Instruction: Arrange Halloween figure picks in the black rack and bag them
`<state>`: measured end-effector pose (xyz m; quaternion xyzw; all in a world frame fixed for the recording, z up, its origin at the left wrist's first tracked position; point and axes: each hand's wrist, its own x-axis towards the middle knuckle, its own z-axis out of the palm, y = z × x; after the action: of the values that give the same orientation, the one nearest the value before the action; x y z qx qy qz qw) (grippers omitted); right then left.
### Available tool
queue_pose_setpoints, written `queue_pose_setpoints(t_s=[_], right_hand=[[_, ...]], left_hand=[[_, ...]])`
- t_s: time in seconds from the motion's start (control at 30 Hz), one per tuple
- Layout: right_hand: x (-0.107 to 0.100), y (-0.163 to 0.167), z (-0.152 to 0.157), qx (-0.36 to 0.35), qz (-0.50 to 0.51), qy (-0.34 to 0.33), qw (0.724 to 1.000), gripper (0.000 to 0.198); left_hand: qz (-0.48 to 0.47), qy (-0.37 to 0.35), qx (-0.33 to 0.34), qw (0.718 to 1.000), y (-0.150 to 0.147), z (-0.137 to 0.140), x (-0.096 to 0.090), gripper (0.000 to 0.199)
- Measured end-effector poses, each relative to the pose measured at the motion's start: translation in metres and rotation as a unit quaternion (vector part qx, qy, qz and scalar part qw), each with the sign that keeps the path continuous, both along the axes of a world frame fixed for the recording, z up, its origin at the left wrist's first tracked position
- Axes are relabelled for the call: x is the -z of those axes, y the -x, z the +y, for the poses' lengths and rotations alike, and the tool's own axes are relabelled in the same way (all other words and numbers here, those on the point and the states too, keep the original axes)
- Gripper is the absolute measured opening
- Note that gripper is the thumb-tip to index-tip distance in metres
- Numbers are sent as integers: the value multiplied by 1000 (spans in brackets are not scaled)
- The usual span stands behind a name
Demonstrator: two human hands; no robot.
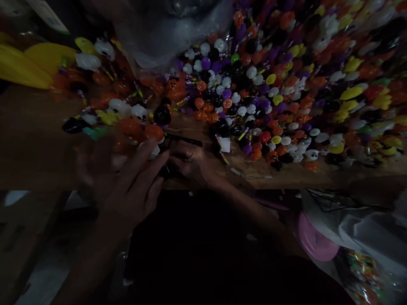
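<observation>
My left hand [130, 186] is over the front of the wooden table, slightly blurred, its fingers stretched out and apart. Its fingertips come close to an orange ball-shaped toy piece [154, 132] and a small white piece beneath it; whether they touch cannot be made out. Right beside it, my right hand [190, 163] has its fingers curled in, with a dark object [186, 139] showing behind them. What sits inside that grip is hidden. Just beyond both hands lie a white skull-faced piece [139, 113] and a black round piece [162, 115].
A large heap of small orange, purple, white, black and yellow toy pieces [270, 101] covers the table's right side. Behind stands a clear plastic bag [152, 46]. Yellow shapes [47, 63] lie far left. Below the table edge are a pink round item [318, 239] and white bags [365, 228].
</observation>
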<state>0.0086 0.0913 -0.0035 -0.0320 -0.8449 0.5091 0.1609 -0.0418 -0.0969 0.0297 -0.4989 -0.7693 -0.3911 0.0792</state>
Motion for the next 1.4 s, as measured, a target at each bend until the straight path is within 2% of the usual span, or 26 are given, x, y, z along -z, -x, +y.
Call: queue_pose_setpoints(t_s=[0.13, 0.2, 0.27, 0.37, 0.43, 0.47, 0.57, 0.67, 0.77, 0.83, 0.9, 0.97, 1.07, 1.13, 1.2, 1.27, 1.3, 1.33, 1.37, 1.4], right_hand=[[5, -13, 9, 0, 8, 1, 1000, 16], [6, -34, 25, 25, 24, -26, 999, 15], [7, -58, 47, 94, 23, -84, 992, 17], [3, -78, 81, 228, -28, -205, 951, 19], [-3, -71, 97, 284, -76, -273, 916, 21], [-7, -62, 102, 291, -99, -300, 903, 22], [-19, -21, 108, 237, -146, -356, 892, 22], [-24, 24, 103, 153, -135, -409, 890, 23], [-18, 66, 95, 70, -113, -454, 881, 29], [-9, 89, 89, 29, -124, -460, 879, 31], [-4, 104, 85, 13, -137, -446, 884, 32], [-5, 107, 83, 26, -120, -420, 899, 33], [-19, 86, 82, 86, -49, -332, 938, 27], [-27, 58, 83, 129, -16, -212, 969, 18], [-26, 26, 81, 161, -10, -46, 986, 17], [-14, -4, 74, 174, -19, 104, 979, 23], [-6, -16, 68, 177, -24, 144, 973, 24], [2, -26, 61, 179, -27, 149, 972, 22], [9, -34, 55, 178, -30, 122, 976, 18], [14, -39, 49, 169, -36, 67, 983, 12]], left_hand=[[193, 43, 3, 980, 13, 22, 1, 57], [214, 44, -10, 976, 15, 25, 4, 52], [219, 44, -12, 975, 15, 26, 7, 45], [248, 31, -10, 968, 15, 26, 10, 35], [264, 22, -17, 964, 15, 27, 11, 31], [270, 19, -21, 962, 14, 28, 11, 30], [286, 25, -39, 957, 14, 30, 8, 25], [288, 33, -40, 956, 13, 32, 4, 23], [288, 38, -41, 956, 12, 34, 4, 24], [288, 41, -45, 956, 12, 35, 5, 24], [287, 36, -45, 956, 12, 35, 6, 25], [282, 33, -46, 958, 10, 34, 6, 29], [266, 39, -48, 962, 10, 29, 5, 34], [254, 42, -33, 966, 12, 25, 3, 36], [247, 42, -6, 968, 15, 21, -1, 39], [247, 50, 18, 968, 18, 17, -4, 41], [251, 56, 26, 966, 19, 16, -5, 40], [256, 63, 31, 964, 19, 16, -6, 38], [262, 69, 33, 962, 20, 15, -7, 37], [266, 73, 34, 961, 20, 15, -7, 36]])
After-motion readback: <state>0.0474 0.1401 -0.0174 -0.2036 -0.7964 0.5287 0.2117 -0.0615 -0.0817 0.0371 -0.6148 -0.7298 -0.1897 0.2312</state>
